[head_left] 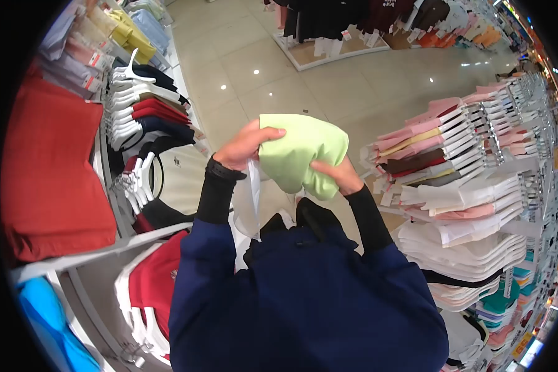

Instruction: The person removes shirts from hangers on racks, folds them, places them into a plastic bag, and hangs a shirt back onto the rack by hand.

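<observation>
A light green folded garment (pixel 304 146) is held up in front of my body, over the aisle floor. My left hand (pixel 245 146) grips its left edge, thumb on top and the other fingers behind the cloth. On the lower right side, my right hand (pixel 341 175) pinches the fabric, with the thumb showing and the remaining fingers hidden underneath. The lower part of the cloth is bunched and creased near the right thumb. A thin white strip (pixel 254 195) hangs below my left hand; I cannot tell whether it is attached to the garment.
To the left is a rack of clothes on white hangers (pixel 146 115), beside a red garment (pixel 56 167). Several rows of hung clothes (pixel 452 136) line the right. Ahead, a low white display platform (pixel 328 59) stands on the tiled floor (pixel 229 49).
</observation>
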`<state>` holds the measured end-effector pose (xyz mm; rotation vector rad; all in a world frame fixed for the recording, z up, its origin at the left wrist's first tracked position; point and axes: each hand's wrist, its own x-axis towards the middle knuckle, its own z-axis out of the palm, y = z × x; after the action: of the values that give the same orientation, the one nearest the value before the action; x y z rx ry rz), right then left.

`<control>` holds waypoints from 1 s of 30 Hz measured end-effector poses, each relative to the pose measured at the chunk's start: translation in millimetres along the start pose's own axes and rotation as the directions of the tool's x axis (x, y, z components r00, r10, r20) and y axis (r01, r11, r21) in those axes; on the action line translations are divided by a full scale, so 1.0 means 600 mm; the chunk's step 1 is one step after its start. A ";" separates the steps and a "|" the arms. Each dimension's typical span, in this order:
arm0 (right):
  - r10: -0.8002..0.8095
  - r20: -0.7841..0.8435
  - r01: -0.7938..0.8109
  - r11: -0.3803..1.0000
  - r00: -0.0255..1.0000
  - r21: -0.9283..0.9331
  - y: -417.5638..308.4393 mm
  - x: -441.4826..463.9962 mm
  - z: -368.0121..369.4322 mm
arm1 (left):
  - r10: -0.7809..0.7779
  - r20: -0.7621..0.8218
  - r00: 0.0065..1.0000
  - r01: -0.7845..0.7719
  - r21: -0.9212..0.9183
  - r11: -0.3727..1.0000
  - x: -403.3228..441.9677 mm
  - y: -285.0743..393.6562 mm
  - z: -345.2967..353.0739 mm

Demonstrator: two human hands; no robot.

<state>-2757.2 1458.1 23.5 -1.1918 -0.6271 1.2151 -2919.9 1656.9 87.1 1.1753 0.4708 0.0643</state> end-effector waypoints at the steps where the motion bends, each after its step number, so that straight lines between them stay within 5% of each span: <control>1: 0.055 -0.045 -0.052 0.997 0.997 0.065 -0.008 0.023 -0.007 | -0.005 -0.024 1.000 0.005 -0.002 1.000 0.014 0.020 -0.002; 4: -0.053 -0.012 0.054 0.997 0.999 0.058 -0.043 0.080 -0.056 | -0.115 0.103 0.988 0.101 0.135 0.986 0.087 0.037 -0.093; 5: -0.037 -0.009 0.037 0.997 0.999 0.063 -0.057 0.098 -0.076 | -0.071 0.105 0.992 0.068 0.028 0.997 0.123 0.020 -0.119; 9: -0.062 -0.263 0.080 0.995 0.963 0.060 -0.118 0.170 -0.125 | 0.020 -0.147 0.989 -0.027 -0.042 0.999 0.183 0.041 -0.112; 15: -0.173 -0.378 0.237 0.963 0.909 0.131 -0.181 0.255 -0.172 | -0.219 0.210 0.953 0.199 0.111 0.974 0.300 -0.011 -0.110; 18: -0.242 -0.345 0.252 0.968 0.907 -0.018 -0.194 0.266 -0.175 | -0.234 0.277 0.932 0.255 -0.041 0.966 0.387 -0.037 -0.097; 19: -0.119 -0.335 0.078 0.988 0.935 -0.134 -0.211 0.262 -0.171 | -0.216 0.274 0.937 0.253 -0.107 0.962 0.419 -0.046 -0.093; 21: -0.236 -0.208 0.192 0.958 0.949 -0.214 -0.201 0.270 -0.162 | -0.249 0.283 0.926 0.307 -0.186 0.933 0.491 -0.069 -0.111; 23: -0.545 -0.068 0.487 0.793 0.836 -0.368 -0.163 0.292 -0.151 | -0.266 0.266 0.927 0.328 -0.228 0.916 0.549 -0.085 -0.126; 24: -0.557 -0.002 0.514 0.767 0.830 -0.385 -0.154 0.301 -0.152 | -0.239 0.249 0.938 0.299 -0.237 0.924 0.561 -0.075 -0.124; 26: -0.416 -0.040 0.397 0.890 0.909 -0.224 -0.150 0.325 -0.150 | -0.178 0.227 0.958 0.231 -0.233 0.945 0.568 -0.046 -0.126; 30: -0.292 -0.309 0.272 0.956 0.905 -0.105 -0.118 0.371 -0.173 | -0.106 0.239 0.965 0.153 -0.184 0.971 0.605 0.016 -0.136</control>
<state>-2573.8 1635.5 9.4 -1.2662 -0.5685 0.7403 -2622.5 1837.1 -45.6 0.9371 0.3288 -0.1334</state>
